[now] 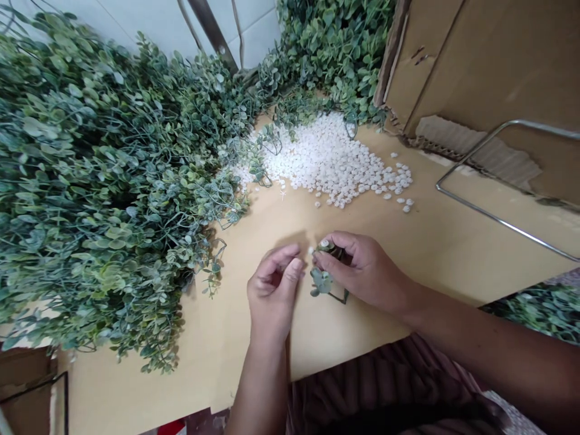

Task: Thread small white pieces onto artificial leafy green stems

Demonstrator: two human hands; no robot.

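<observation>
1. My right hand (333,249) clamps an artificial leaf sprig (321,281) between thumb and fingers.
2. My left hand (299,257), at its nine o'clock, has thumb and fingertips slightly apart.
3. White caps (335,163) lie at twelve, artificial foliage (104,163) at ten.

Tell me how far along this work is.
Done: a white piece already seems to be on the green sprig. In progress: the right hand holds that sprig, the left hand beside it. Left: many loose white pieces lie on the table; whether the piled foliage is finished or waiting, I cannot tell.
</observation>
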